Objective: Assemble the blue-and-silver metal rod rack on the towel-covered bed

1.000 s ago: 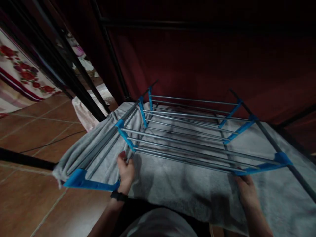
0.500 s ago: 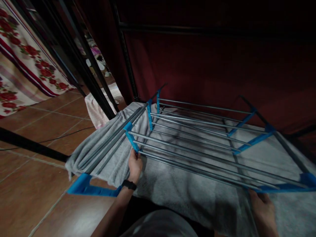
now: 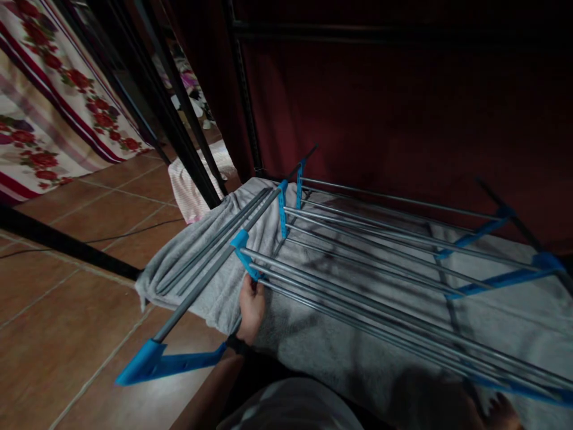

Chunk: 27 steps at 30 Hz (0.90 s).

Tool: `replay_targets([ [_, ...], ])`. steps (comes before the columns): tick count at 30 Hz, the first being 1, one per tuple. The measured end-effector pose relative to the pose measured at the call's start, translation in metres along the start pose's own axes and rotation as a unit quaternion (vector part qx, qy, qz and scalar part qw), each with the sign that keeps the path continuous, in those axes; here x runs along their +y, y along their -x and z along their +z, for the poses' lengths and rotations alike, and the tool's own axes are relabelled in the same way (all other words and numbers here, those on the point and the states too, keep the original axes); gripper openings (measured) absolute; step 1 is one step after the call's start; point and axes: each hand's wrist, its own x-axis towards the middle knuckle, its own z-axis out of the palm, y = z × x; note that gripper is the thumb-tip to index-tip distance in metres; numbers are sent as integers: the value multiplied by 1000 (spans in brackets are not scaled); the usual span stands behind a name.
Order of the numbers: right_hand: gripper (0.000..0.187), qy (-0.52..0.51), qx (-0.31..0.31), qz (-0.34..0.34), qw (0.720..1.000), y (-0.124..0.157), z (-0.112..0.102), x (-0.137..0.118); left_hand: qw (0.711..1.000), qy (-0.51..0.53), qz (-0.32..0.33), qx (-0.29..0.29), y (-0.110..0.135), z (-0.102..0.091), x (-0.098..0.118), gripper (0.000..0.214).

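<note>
A drying rack (image 3: 349,240) of grey metal bars and blue plastic brackets lies across a grey blanket. My left hand (image 3: 252,306), with a dark band on the wrist, is closed around the lower end of the near-left blue bracket (image 3: 245,255). At the bottom right edge, my right hand (image 3: 499,413) is just below the long blue bracket (image 3: 514,387), dim and partly cut off. Its thumb and fingers look apart, with nothing seen between them. A blue end piece (image 3: 165,362) juts out over the floor at the rack's near-left corner.
The grey blanket (image 3: 308,334) covers a low surface. Dark metal posts (image 3: 179,125) rise on the left, beside a pale cloth (image 3: 192,188). A dark red curtain (image 3: 380,119) hangs behind. Floral fabric (image 3: 67,83) and a thin cable (image 3: 134,231) lie beyond the tiled floor.
The rack's right side has shifted right and downward in view. My right hand has gone lower and opened off the bracket. My left hand keeps its hold; the whole view has turned slightly.
</note>
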Motion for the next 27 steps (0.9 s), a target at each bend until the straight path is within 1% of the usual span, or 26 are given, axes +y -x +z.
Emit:
replay_targets([
  [1, 52, 13, -5, -14, 1000, 9, 4, -3, 1000, 0, 0, -1, 0, 0, 0, 28],
  [3, 44, 31, -26, -75, 996, 31, 20, -17, 1000, -3, 4, 0, 1, 0, 0, 27],
  [4, 39, 40, -56, -146, 987, 43, 32, -28, 1000, -4, 7, 3, 2, 1, 0, 26],
  [6, 37, 48, -88, -307, 946, 66, 62, -63, 1000, -4, 12, 11, 2, 3, 0, 28],
  [7, 35, 49, -103, -381, 917, 75, 78, -85, 1000, -3, 16, 15, 2, 3, -1, 30],
  [8, 36, 64, -127, -427, 893, 83, 94, -109, 1000, -2, 21, 17, 2, 4, -1, 32],
  [9, 37, 87, -137, -454, 876, 88, 109, -133, 1000, -1, 26, 17, 2, 4, -1, 33],
  [10, 38, 125, -170, -470, 857, 92, 122, -156, 999, 1, 30, 14, 2, 4, -2, 35],
  [12, 36, 189, -210, -484, 828, 95, 141, -193, 999, 4, 33, 5, 1, 3, -2, 37],
  [13, 34, 214, -231, -489, 813, 95, 148, -207, 999, 4, 32, 3, 1, 3, -2, 37],
  [15, 33, 246, -260, -494, 792, 93, 155, -223, 999, 4, 32, 5, 1, 3, -1, 34],
  [18, 34, 254, -283, -497, 780, 89, 158, -228, 999, 7, 41, 6, 2, 5, 1, 29],
  [22, 34, 250, -285, -495, 782, 87, 155, -226, 999, 19, 33, 4, 3, 10, 6, 30],
  [27, 33, 270, -278, -493, 778, 88, 152, -227, 999, 31, 32, 2, 5, 13, 9, 36],
])
